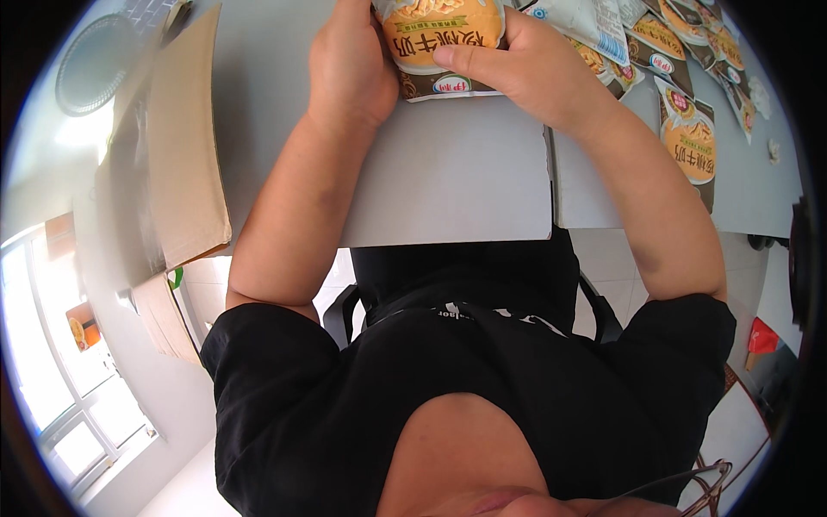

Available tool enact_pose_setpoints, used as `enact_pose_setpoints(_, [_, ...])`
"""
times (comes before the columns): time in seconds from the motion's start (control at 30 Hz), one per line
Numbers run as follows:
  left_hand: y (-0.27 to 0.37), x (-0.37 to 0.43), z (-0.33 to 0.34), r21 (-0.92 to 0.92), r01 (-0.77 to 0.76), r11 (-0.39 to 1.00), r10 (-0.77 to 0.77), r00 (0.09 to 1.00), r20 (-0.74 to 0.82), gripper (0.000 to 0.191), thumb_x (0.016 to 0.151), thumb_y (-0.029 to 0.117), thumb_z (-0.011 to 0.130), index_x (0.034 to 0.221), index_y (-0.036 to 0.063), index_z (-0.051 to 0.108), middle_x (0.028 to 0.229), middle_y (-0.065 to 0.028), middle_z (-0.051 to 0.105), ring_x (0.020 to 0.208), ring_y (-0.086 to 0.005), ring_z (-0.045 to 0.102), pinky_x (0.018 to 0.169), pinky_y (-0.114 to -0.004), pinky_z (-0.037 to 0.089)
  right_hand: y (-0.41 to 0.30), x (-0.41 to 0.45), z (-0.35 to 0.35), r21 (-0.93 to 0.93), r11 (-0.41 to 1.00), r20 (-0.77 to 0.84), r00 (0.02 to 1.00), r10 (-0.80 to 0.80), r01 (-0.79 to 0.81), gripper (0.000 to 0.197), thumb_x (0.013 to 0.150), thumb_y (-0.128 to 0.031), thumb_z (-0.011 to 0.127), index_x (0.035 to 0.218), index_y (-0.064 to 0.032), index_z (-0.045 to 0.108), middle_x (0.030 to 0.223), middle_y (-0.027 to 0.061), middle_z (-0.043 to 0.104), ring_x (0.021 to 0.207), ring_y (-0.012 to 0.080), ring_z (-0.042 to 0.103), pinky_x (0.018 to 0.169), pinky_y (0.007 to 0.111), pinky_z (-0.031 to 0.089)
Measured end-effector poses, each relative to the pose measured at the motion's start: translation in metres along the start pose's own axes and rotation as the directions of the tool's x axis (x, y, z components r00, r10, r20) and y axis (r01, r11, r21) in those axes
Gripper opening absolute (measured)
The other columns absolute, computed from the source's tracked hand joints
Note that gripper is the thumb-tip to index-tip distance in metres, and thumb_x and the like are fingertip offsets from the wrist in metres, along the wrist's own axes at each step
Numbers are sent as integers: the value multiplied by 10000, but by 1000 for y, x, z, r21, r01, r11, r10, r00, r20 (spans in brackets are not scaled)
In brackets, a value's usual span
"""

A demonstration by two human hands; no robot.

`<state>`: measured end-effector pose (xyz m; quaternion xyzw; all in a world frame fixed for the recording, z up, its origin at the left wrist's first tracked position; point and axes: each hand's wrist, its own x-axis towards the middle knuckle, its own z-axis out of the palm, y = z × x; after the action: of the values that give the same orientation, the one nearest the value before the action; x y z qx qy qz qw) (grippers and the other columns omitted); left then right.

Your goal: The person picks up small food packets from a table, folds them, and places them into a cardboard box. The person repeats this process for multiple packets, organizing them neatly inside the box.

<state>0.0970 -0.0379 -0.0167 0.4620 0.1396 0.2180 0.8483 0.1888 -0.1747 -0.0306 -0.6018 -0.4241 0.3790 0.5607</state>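
A brown and orange milk pouch (446,39) with a printed picture and writing is held between my two hands near the top of the view. On its left side is my left hand (352,71), its fingertips partly cut off by the picture's edge. My right hand (523,64) grips the pouch from the right, the thumb lying flat on its front. Several similar pouches lie in a loose pile (659,52) on the grey table at the upper right. One more pouch (691,142) lies apart, nearer to the table's front edge.
A cardboard box flap (187,142) rises at the left end of the grey table (452,181). Crumpled white bits (773,152) lie at the far right. Below the front edge is a black chair (345,313). A gap between two table panels runs under my right forearm.
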Motion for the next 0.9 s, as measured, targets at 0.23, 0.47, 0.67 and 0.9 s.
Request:
enact_pose_setpoints(0.23, [-2,2,-4,4,7,1000,-7,999,-34,487,1037,404,345,1152,-13,567,1087,-157,652,977,-261,650,901,-379,523,-3,-5,7,-174,984,-111,994,12,-32,365,890,-314,690,1128,-40,653,979,35,687,886,97,612,797,266,493])
enact_pose_setpoints(0.47, [-1,1,-4,-15,37,999,-38,997,-62,519,1038,428,327,1151,-17,568,1079,-156,657,973,-261,650,896,-381,523,-1,-5,10,-168,986,-141,990,-30,6,361,876,-327,687,1079,-29,654,851,32,665,756,107,599,699,273,489])
enact_pose_setpoints(0.67, [2,-1,1,-23,23,999,-25,995,-92,502,1041,414,322,1159,-13,557,1097,-138,645,992,-253,636,907,-384,511,3,-3,7,-146,989,-131,991,-23,4,358,869,-330,683,1071,-36,653,803,27,655,709,109,591,662,276,482])
enact_pose_setpoints(0.9, [3,-6,2,47,-43,998,49,991,-123,458,1049,380,310,1171,-8,520,1154,-118,607,1046,-237,606,933,-387,491,4,-3,6,-112,994,-115,993,-20,7,338,878,-316,676,1086,-50,656,814,15,652,720,96,576,667,272,471])
